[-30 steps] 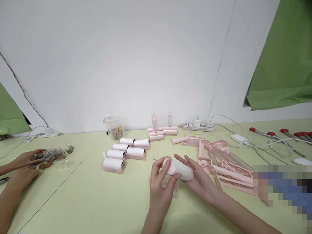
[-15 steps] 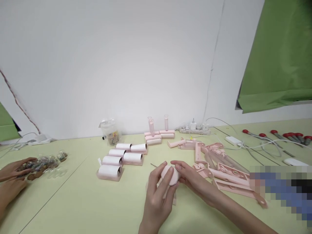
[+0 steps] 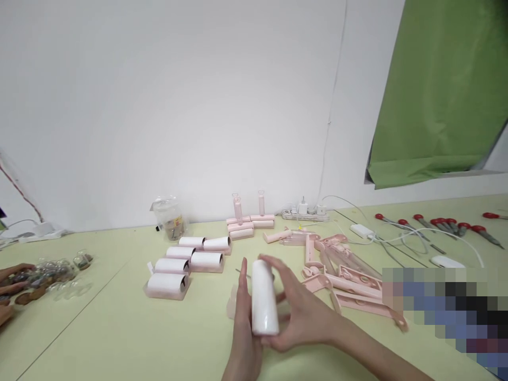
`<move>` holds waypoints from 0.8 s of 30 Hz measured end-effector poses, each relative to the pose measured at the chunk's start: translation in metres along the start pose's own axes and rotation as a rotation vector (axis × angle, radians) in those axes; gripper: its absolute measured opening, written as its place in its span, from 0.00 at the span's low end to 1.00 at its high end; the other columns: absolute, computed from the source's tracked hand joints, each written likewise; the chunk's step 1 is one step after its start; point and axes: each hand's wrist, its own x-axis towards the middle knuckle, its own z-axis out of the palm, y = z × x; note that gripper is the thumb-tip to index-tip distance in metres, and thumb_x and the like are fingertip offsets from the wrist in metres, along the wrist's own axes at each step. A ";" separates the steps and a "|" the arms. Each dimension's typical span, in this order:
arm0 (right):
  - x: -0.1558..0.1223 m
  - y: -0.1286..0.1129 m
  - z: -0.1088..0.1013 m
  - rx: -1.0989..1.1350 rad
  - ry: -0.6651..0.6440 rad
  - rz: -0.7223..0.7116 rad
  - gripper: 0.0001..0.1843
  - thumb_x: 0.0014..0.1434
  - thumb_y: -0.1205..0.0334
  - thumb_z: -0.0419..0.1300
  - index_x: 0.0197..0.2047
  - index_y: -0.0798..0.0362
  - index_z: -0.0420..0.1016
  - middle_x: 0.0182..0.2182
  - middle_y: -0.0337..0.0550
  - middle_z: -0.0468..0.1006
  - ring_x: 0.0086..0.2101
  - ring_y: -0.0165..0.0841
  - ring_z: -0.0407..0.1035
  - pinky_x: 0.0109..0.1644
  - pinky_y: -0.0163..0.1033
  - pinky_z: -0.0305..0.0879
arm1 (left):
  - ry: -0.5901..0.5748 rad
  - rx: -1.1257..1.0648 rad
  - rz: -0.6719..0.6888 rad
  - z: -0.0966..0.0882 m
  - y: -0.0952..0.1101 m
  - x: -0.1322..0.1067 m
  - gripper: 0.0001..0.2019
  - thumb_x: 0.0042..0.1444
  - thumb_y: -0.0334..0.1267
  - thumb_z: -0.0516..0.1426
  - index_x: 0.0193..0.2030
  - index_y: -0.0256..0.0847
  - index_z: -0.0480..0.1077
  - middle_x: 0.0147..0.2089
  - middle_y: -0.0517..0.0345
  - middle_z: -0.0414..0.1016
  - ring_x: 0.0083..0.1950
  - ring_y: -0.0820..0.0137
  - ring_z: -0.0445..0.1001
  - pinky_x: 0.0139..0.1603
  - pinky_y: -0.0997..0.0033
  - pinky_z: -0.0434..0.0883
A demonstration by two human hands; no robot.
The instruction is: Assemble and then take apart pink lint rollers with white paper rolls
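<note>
Head camera first: what is being held?

"One white roll (image 3: pixel 264 301), nearly upright above the desk (image 3: pixel 119 338), just left of the heap of pink parts (image 3: pixel 355 283)."

"And the grips?"

"The left grip (image 3: pixel 243 317) is spread flat, fingers straight against one side of the roll; its thumb I can't make out. The right grip (image 3: pixel 296 307) is curved firmly onto the roll, fingers at the upper end and thumb near the lower."

"What else lies around that heap?"

"Well to its left, six white rolls in pink cases (image 3: pixel 165 284), and farther that way part of another person's hand (image 3: pixel 14 271) at some clear and brown pieces (image 3: pixel 55 270). Behind the heap, near the wall, is a power strip (image 3: pixel 305 217) with plugs. To its right there are red-handled tools (image 3: pixel 479 228). Behind and left of it, slim pink tubes (image 3: pixel 261 205) stand upright."
</note>
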 end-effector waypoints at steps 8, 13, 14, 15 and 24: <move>0.094 0.084 -0.050 -0.451 0.042 0.169 0.17 0.59 0.59 0.51 0.51 0.52 0.63 0.55 0.50 0.59 0.55 0.43 0.51 0.56 0.52 0.48 | 0.045 -0.144 -0.074 -0.011 0.009 0.008 0.19 0.50 0.51 0.54 0.45 0.46 0.57 0.30 0.64 0.65 0.16 0.80 0.61 0.13 0.80 0.59; 0.125 0.129 -0.062 -0.480 0.015 0.218 0.14 0.59 0.60 0.53 0.48 0.54 0.66 0.49 0.46 0.65 0.46 0.37 0.62 0.49 0.51 0.59 | 0.055 -0.154 -0.042 -0.011 0.019 0.004 0.18 0.49 0.52 0.54 0.42 0.45 0.57 0.29 0.64 0.65 0.15 0.80 0.61 0.12 0.81 0.58; 0.126 0.131 -0.062 -0.458 0.008 0.202 0.13 0.60 0.60 0.53 0.46 0.54 0.66 0.47 0.45 0.67 0.44 0.36 0.64 0.48 0.49 0.61 | 0.063 -0.157 -0.034 -0.012 0.021 0.004 0.18 0.49 0.52 0.54 0.42 0.46 0.57 0.29 0.64 0.65 0.15 0.80 0.60 0.12 0.81 0.58; 0.127 0.130 -0.061 -0.430 0.007 0.181 0.12 0.60 0.59 0.53 0.45 0.55 0.67 0.45 0.45 0.68 0.42 0.35 0.65 0.47 0.48 0.61 | 0.070 -0.158 -0.020 -0.013 0.022 0.004 0.18 0.49 0.52 0.54 0.43 0.46 0.57 0.29 0.64 0.65 0.16 0.80 0.60 0.13 0.81 0.58; 0.097 0.048 -0.026 -0.033 0.123 0.063 0.22 0.60 0.43 0.37 0.45 0.51 0.56 0.30 0.39 0.67 0.27 0.32 0.65 0.31 0.39 0.65 | 0.358 -0.216 0.171 -0.026 0.022 0.019 0.23 0.48 0.50 0.56 0.49 0.49 0.55 0.30 0.64 0.64 0.28 0.70 0.73 0.30 0.70 0.71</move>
